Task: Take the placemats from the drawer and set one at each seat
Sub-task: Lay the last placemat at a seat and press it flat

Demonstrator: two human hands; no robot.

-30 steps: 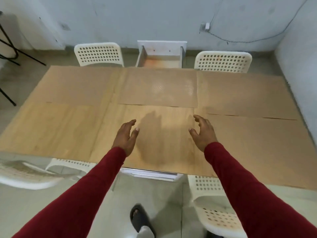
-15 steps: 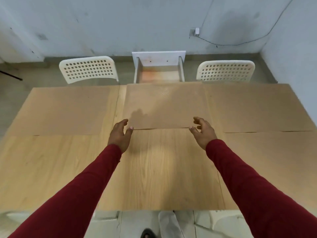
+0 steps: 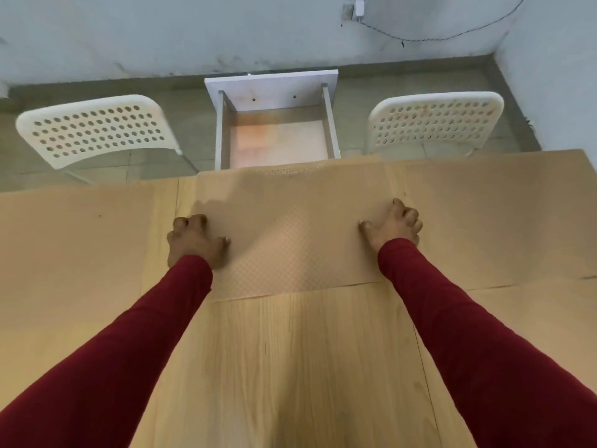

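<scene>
**A:** What is the room looking like around you?

**B:** You are leaning over a pale wooden table point(image 3: 290, 367) beside a grey-blue wall point(image 3: 161, 33), with a cable point(image 3: 452, 35) trailing across it at the upper right. Beyond the far edge, a white perforated chair point(image 3: 93, 130) is standing at the left, an open white drawer point(image 3: 274, 130) is jutting out in the middle, and a second perforated chair point(image 3: 436, 122) is standing at the right.

**A:** Where are the placemats lying?

**B:** Going left to right, a tan left placemat point(image 3: 71, 247) is lying flat on the far left of the table, a textured middle placemat point(image 3: 290, 227) is sitting just in front of the drawer, and a right placemat point(image 3: 491, 221) is covering the far right.

**A:** And what are your hands doing?

**B:** Your left hand point(image 3: 193, 242) is resting on the middle placemat's left edge, fingers curled, thumb lying on top. Your right hand point(image 3: 392, 226) is mirroring it on the right edge, fingers bent over the border. Both seem to be gripping the edges, though you cannot tell whether the fingertips are reaching underneath. Both red sleeves point(image 3: 129, 350) are stretching forward.
</scene>
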